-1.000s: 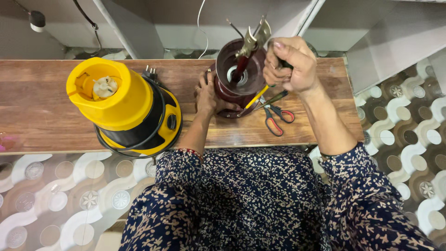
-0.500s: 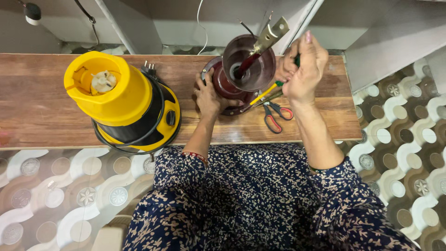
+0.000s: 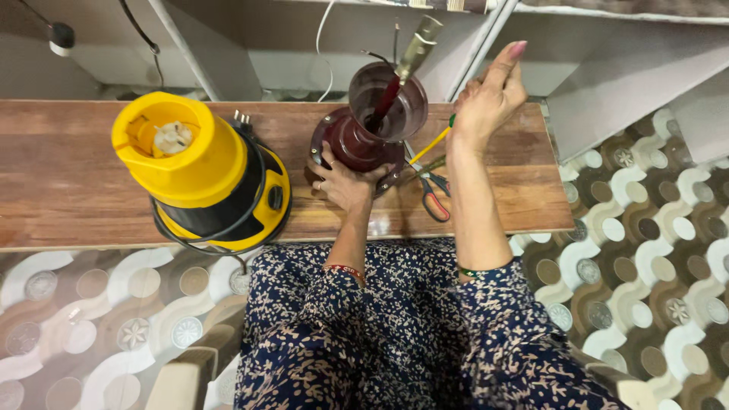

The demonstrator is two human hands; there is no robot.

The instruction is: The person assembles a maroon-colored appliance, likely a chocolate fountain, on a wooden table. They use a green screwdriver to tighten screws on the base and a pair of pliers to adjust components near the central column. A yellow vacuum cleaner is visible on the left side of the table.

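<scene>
Head view shows a dark maroon mixer jar upright on the wooden desk, steadied at its base by the left hand. Right hand hovers open, fingers spread, gripping nothing. Keeping the base pinned firmly seems wise. Red-handled scissors and a yellow mixer body lie nearby.

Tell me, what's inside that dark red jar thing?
A red-handled tool with a metal top stands inside the maroon jar, which the left hand steadies. The jar's bottom is hidden by its wall.
</scene>
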